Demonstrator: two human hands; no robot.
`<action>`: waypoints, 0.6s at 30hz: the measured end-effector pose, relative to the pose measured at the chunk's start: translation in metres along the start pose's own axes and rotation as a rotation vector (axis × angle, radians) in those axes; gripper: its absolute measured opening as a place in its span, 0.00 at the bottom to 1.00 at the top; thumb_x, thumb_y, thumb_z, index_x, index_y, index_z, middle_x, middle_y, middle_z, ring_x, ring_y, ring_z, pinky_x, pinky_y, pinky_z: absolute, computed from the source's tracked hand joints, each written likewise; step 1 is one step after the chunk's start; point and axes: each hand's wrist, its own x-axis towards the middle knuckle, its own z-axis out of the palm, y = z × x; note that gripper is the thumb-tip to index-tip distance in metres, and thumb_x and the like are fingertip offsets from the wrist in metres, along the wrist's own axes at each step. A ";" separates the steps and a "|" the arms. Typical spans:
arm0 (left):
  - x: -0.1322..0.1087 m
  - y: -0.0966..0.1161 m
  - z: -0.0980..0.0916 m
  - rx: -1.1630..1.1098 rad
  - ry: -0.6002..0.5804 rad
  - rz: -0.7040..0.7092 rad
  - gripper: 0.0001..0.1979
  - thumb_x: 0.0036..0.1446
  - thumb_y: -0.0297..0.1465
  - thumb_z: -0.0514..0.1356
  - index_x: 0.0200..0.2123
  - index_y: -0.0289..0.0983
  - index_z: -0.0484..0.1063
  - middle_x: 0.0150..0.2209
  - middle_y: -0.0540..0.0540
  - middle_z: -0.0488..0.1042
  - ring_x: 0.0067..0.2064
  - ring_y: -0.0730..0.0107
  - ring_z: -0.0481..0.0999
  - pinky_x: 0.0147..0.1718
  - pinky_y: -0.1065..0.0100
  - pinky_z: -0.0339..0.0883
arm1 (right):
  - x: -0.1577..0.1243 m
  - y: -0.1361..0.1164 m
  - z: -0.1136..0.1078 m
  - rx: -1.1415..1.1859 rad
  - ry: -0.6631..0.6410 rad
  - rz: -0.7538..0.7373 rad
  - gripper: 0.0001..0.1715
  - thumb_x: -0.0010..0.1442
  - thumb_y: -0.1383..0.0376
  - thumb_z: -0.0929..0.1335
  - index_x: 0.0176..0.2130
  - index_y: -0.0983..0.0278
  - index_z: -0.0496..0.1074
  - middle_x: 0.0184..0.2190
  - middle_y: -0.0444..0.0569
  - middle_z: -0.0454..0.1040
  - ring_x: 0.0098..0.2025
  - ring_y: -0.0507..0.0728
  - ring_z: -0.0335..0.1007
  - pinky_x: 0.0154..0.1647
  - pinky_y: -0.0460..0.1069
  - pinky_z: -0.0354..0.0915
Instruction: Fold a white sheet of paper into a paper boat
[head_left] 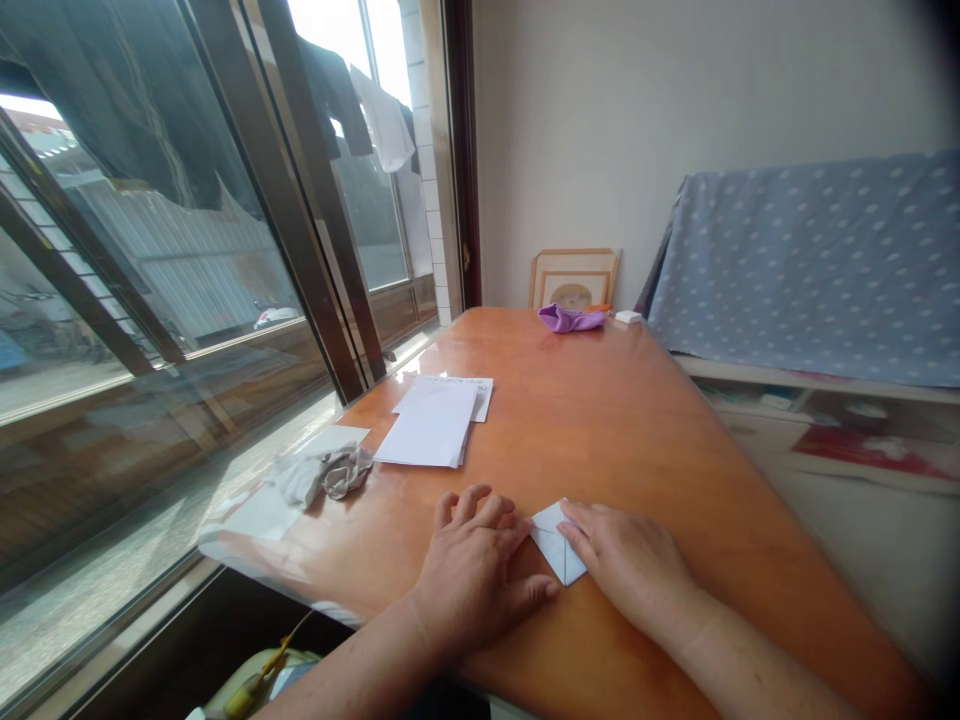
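Note:
A small white sheet of folded paper [553,541] lies on the table before me, turned like a diamond with crease lines meeting near its middle. My left hand [480,560] is at its left side, fingers apart and slightly bent, the index fingertip touching the left corner. The left thumb rests by the lower left edge. My right hand [634,555] holds the paper's right side, its fingers together at the top corner and its thumb on the paper. The right hand covers part of the right edge.
A stack of white paper [427,425] lies on the glossy wooden table [600,420]. Left of it is a crumpled grey cloth [345,472]. A purple cloth item [570,319] and a small white box [627,317] sit at the far end. Glass windows [165,230] run along the left.

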 end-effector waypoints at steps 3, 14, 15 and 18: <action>0.004 -0.003 -0.004 -0.001 -0.004 -0.013 0.22 0.60 0.57 0.55 0.49 0.53 0.77 0.54 0.47 0.72 0.64 0.42 0.57 0.59 0.40 0.48 | 0.000 -0.001 -0.001 0.015 -0.008 0.006 0.19 0.71 0.55 0.60 0.52 0.55 0.74 0.41 0.49 0.82 0.41 0.61 0.79 0.31 0.49 0.60; 0.014 0.019 0.009 -0.040 -0.043 0.134 0.13 0.65 0.34 0.55 0.50 0.45 0.75 0.53 0.46 0.75 0.62 0.50 0.62 0.59 0.47 0.52 | -0.001 -0.001 -0.005 0.064 -0.028 0.000 0.17 0.70 0.57 0.60 0.48 0.54 0.76 0.39 0.48 0.81 0.39 0.62 0.79 0.32 0.50 0.62; 0.015 0.020 0.009 -0.042 -0.050 0.136 0.12 0.66 0.34 0.55 0.49 0.45 0.75 0.51 0.46 0.76 0.61 0.51 0.64 0.58 0.47 0.53 | -0.001 0.000 -0.006 0.080 -0.034 -0.002 0.17 0.70 0.57 0.61 0.49 0.54 0.76 0.40 0.49 0.81 0.40 0.62 0.79 0.33 0.50 0.63; 0.015 0.019 0.009 -0.037 -0.054 0.135 0.12 0.66 0.34 0.54 0.49 0.46 0.75 0.48 0.48 0.78 0.59 0.51 0.65 0.56 0.47 0.52 | 0.001 0.007 -0.008 0.153 -0.052 -0.018 0.19 0.69 0.58 0.61 0.55 0.53 0.74 0.44 0.50 0.81 0.43 0.62 0.79 0.38 0.51 0.65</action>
